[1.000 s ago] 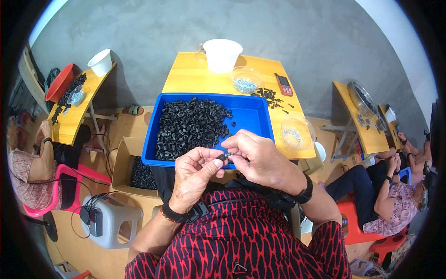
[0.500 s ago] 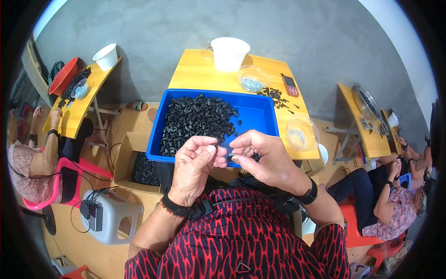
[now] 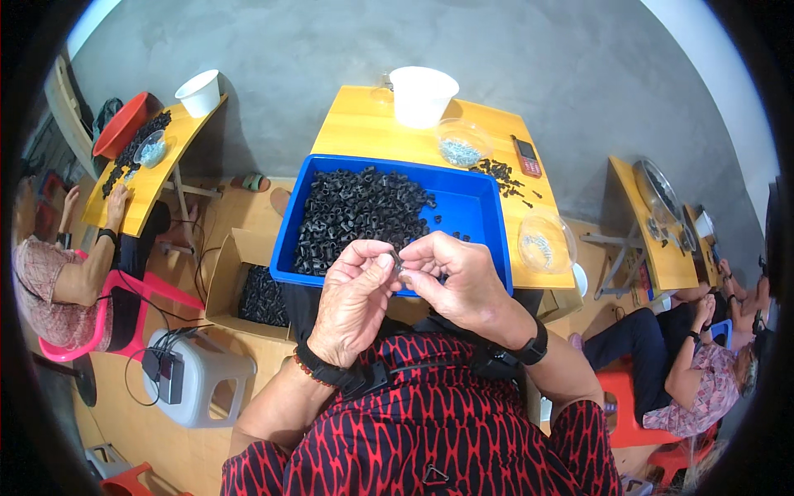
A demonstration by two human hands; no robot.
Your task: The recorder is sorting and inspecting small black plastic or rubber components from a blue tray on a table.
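My left hand (image 3: 354, 302) and my right hand (image 3: 456, 281) meet in front of my chest, fingertips pinched together on a small dark part (image 3: 398, 264) between them. Just beyond the hands sits a blue tray (image 3: 480, 213) holding a heap of small black plastic parts (image 3: 351, 215) on its left side. The tray rests on a yellow table (image 3: 356, 124). Which fingers carry the part's weight is hard to tell.
A white bucket (image 3: 422, 95), a clear bowl of small metal pieces (image 3: 460, 143), loose black parts (image 3: 500, 174) and a phone (image 3: 526, 155) lie on the table. Another clear bowl (image 3: 544, 242) sits at its right edge. A cardboard box (image 3: 248, 285), a grey stool (image 3: 194, 376) and seated people left and right.
Both hands stayed together on the small part, working it between the fingertips. The view shifted slightly, so the tray and table sit a little differently in the picture.
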